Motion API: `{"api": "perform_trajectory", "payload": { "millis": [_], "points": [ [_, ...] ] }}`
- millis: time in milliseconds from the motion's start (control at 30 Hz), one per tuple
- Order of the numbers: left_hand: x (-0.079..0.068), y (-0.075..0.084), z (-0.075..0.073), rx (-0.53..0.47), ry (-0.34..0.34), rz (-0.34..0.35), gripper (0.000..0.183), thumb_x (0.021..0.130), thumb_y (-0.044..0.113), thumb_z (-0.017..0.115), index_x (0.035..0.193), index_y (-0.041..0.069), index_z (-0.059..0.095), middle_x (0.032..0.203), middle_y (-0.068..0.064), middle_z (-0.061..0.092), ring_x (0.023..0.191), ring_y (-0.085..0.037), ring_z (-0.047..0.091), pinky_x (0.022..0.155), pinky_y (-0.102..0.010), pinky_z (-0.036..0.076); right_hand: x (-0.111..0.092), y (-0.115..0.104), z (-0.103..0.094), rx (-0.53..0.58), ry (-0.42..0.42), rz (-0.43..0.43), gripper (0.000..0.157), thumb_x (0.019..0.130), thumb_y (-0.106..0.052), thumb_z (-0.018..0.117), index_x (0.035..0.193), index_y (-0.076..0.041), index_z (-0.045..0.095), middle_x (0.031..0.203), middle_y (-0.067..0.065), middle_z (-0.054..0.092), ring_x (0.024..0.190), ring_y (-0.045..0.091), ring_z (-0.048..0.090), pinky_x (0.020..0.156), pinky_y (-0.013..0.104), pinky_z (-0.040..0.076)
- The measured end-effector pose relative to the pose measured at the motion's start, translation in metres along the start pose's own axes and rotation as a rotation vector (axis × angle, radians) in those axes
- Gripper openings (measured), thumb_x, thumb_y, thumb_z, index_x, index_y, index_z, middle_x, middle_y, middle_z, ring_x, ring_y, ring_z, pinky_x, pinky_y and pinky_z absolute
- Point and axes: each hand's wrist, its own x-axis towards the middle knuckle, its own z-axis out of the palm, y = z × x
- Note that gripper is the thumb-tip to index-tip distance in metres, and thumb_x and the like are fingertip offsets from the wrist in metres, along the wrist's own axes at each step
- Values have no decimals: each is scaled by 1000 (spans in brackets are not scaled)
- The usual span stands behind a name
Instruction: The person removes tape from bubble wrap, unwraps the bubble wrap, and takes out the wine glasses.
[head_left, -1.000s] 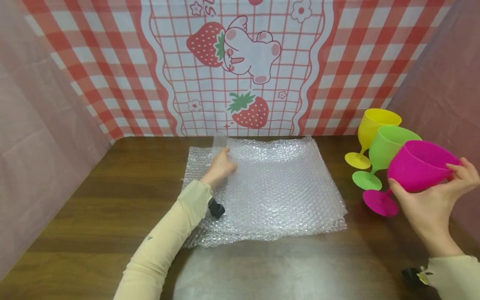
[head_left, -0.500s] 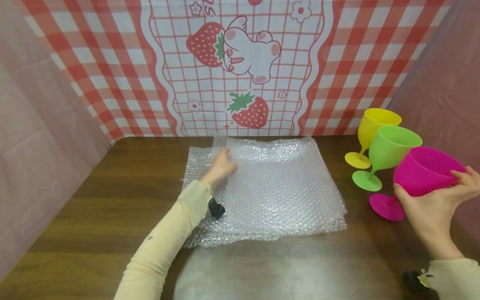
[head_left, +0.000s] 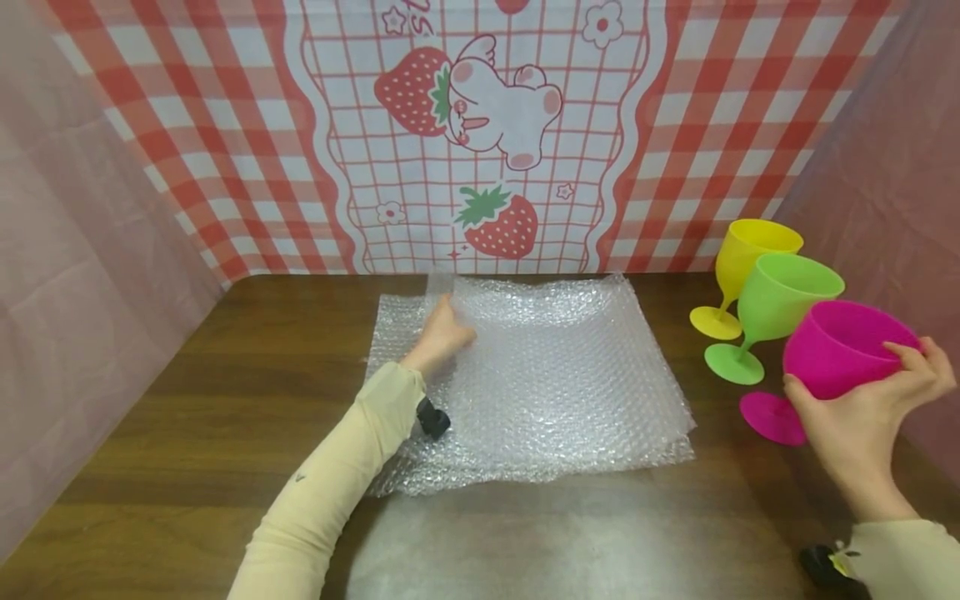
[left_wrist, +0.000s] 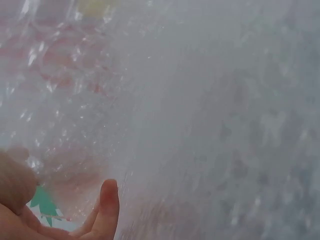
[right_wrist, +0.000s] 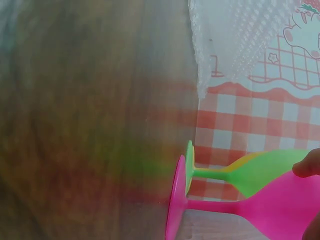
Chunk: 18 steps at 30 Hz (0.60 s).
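Note:
My right hand (head_left: 870, 408) grips a pink goblet (head_left: 832, 350) by its bowl, thumb at the near left and fingers at the far right of the rim. In the right wrist view the pink goblet's stem (right_wrist: 215, 206) and foot show, with the fingertips on the bowl. My left hand (head_left: 441, 335) rests on the left part of the bubble wrap (head_left: 555, 375), index finger pointing away from me. The left wrist view shows the thumb (left_wrist: 109, 200) apart from the other fingers, against the bubble wrap.
A green goblet (head_left: 787, 287) and a yellow goblet (head_left: 750, 250) stand upright behind the pink one at the right. The wooden table (head_left: 225, 417) runs back to a red checked cloth (head_left: 690, 142). Pink cloth (head_left: 67, 250) hangs at both sides.
My right hand has brought the pink goblet slightly nearer to me and to the right, widening its gap from the green one. The left hand and bubble wrap have stayed almost still.

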Motion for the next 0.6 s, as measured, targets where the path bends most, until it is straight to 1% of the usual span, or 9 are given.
{"api": "perform_trajectory", "payload": {
  "millis": [67,167,267,333,400,500,567,600],
  "points": [
    [-1,0,-1,-13,7,-1,90,67,-3,56,143,1,8,126,-24,45,114,-35,46,95,-42,43,-1,0,0,1,-9,2,71,61,2,70,119,-9,31,134,-6,11,130,14,8,108,26,13],
    [-1,-1,-2,-8,20,9,90,67,-2,57,143,1,8,124,-25,46,113,-35,47,95,-42,42,-1,-2,1,-1,-16,-8,73,63,2,70,121,-14,30,134,-6,11,130,15,7,108,26,12],
    [-1,-1,-4,6,15,-1,88,68,0,58,143,2,10,122,-23,46,109,-34,48,93,-42,43,1,-5,2,-3,-8,-9,70,62,3,70,120,-10,32,134,-6,12,130,14,8,108,26,11],
    [-2,1,-5,0,-4,-14,88,71,2,60,143,3,10,123,-21,46,106,-33,50,91,-41,45,3,-6,1,-7,3,-8,71,62,1,70,120,-8,31,135,-4,13,130,14,8,109,26,9],
    [-3,2,-8,-4,-31,-19,88,74,7,63,144,5,9,126,-19,44,103,-32,53,88,-39,47,5,-7,1,-29,12,-2,73,61,-1,71,121,-5,29,137,-2,13,131,13,7,109,26,8],
    [-6,5,-16,-22,-62,-8,89,78,14,66,144,8,7,132,-17,41,100,-31,57,86,-39,49,4,-10,0,-62,13,29,82,61,-6,73,127,-11,24,138,-1,11,131,11,5,109,25,7],
    [-10,7,-22,-13,-55,13,89,78,18,67,144,8,9,134,-17,39,102,-32,56,87,-40,48,3,-15,0,-79,22,27,84,63,-12,74,129,-13,23,138,-2,12,131,10,5,108,24,8],
    [-12,8,-26,-4,-45,25,89,78,19,68,144,8,10,134,-17,39,104,-32,55,89,-40,47,3,-19,1,-75,37,12,82,64,-17,74,129,-13,24,138,-2,12,130,11,6,108,25,9]
  ]
}}
